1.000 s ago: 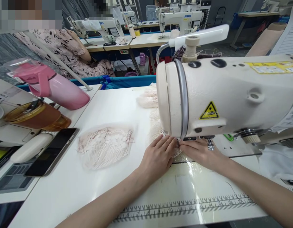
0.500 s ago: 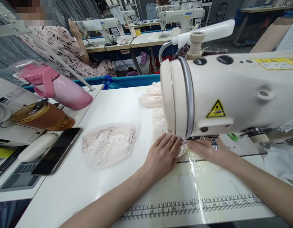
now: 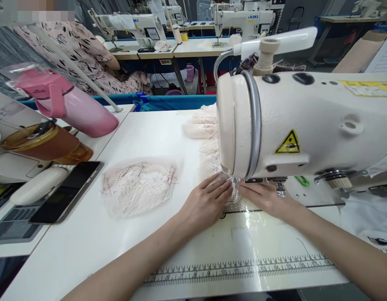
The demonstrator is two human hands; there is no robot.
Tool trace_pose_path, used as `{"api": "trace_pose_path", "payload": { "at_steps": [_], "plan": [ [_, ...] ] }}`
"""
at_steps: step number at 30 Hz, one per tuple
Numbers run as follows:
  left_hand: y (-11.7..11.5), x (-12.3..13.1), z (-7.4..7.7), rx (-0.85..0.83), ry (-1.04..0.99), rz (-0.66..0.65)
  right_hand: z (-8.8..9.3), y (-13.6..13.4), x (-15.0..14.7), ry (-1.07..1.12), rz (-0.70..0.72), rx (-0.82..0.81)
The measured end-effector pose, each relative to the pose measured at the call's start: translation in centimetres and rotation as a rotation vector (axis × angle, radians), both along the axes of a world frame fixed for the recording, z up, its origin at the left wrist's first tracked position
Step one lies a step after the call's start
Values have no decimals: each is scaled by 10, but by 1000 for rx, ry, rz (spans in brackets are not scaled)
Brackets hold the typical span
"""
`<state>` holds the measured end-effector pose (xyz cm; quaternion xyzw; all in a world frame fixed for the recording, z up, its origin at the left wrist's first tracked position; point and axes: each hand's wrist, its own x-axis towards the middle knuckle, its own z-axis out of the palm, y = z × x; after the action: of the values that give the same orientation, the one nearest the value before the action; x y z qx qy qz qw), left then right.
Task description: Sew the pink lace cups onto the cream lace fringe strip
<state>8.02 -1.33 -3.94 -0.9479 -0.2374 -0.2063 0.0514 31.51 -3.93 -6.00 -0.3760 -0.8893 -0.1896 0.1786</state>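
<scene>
Pale lace fabric (image 3: pixel 209 156) lies under the head of a white sewing machine (image 3: pixel 306 121), running back across the table. My left hand (image 3: pixel 204 202) rests flat on the lace just left of the machine head, fingers stretched forward. On the other side of the seam area, my right hand (image 3: pixel 267 198) lies low beside the lace, its fingers extended and their tips partly under the machine. The needle and presser foot are hidden behind the machine head. A separate lace piece (image 3: pixel 140 188) with fringe lies flat to the left of my hands.
A black phone (image 3: pixel 68 192), an amber cup (image 3: pixel 49 142) and a pink bottle (image 3: pixel 71 102) stand or lie at the left. A printed ruler (image 3: pixel 237 269) runs along the front edge. A green thread snipper (image 3: pixel 302 180) sits behind my right wrist. Another person (image 3: pixel 87 58) sits beyond.
My left hand has flattened slightly, and both hands have shifted a little with the lace. The view has tilted slightly. The other person's raised hand is out of sight now.
</scene>
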Motion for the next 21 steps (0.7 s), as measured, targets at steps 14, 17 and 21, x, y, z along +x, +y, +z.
{"api": "trace_pose_path", "payload": {
  "at_steps": [14, 17, 21],
  "plan": [
    [4, -1, -1, 82, 52, 46, 13, -5, -20, 55, 85, 29],
    [3, 1, -1, 56, 38, 14, 13, -4, -20, 70, 81, -12],
    [4, 1, -1, 26, 39, -1, 12, -4, -18, 64, 95, -40]
  ]
}}
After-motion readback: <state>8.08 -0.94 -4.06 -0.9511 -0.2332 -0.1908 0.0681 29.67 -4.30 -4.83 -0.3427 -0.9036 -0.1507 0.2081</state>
